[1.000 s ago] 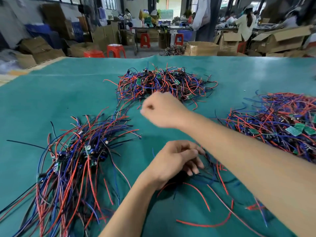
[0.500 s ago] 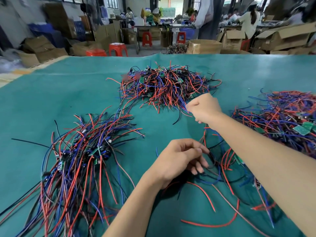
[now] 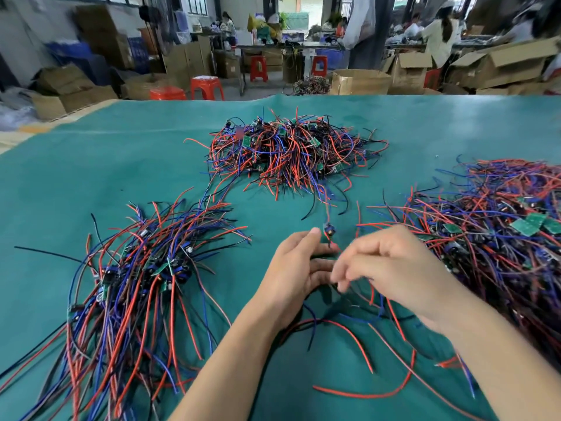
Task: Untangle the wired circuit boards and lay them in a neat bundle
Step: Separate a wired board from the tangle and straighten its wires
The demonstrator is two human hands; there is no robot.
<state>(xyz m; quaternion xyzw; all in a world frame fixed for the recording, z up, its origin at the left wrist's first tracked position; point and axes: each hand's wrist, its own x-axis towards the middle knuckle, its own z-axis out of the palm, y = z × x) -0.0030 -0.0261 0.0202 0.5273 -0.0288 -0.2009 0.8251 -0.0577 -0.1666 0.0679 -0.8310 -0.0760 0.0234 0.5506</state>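
Both hands meet at lower centre of the frame over the green table (image 3: pixel 91 177). The left hand (image 3: pixel 296 268) curls around a small wired board (image 3: pixel 328 230), its fingers half closed. The right hand (image 3: pixel 391 268) is blurred, fingers bent among loose wires (image 3: pixel 358 335); whether it grips any I cannot tell. A combed-out bundle (image 3: pixel 136 284) lies lower left, tangled piles upper centre (image 3: pixel 291 153) and right (image 3: pixel 501 226)

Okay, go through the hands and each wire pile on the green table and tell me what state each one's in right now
Left hand: curled around a small wired board.
Right hand: fingers bent, picking at wires; motion-blurred.
Left pile: wires roughly aligned, boards clustered together.
Far pile: tangled heap.
Right pile: tangled heap.
Loose wires: sprawled under the hands.
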